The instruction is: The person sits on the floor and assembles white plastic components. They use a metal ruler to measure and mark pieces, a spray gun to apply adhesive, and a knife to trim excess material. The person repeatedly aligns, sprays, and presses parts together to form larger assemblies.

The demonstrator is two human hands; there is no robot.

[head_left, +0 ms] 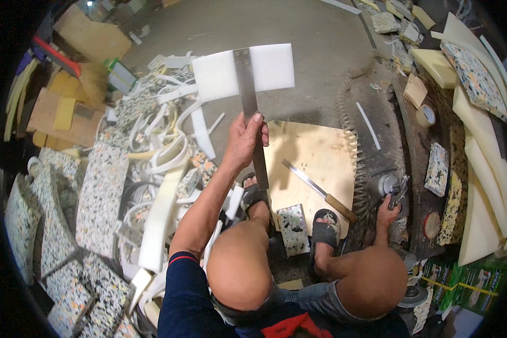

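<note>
My left hand [247, 138] is closed round a flat metal bar [247, 90], raised above the floor. White foam [272, 66] sits across the bar's top, showing on both sides of it in a T shape; how it is fixed is unclear. Low at the right, my right hand [387, 215] closes round what looks like a metal spray gun [399, 191], beside a round metal cup [387, 183]. Between my feet and beyond lies a pale wooden board [321, 141]. A long knife with a wooden handle [341, 207] rests on it. A speckled foam block [293, 230] lies at its near edge.
White foam strips and speckled foam slabs [101, 197] are piled at the left. A ribbed hose [346, 90] curves along the board's right side. Farther right are a tape roll [426, 116], cream foam sheets [484, 163] and green boxes [473, 284]. A broom [90, 81] leans at upper left.
</note>
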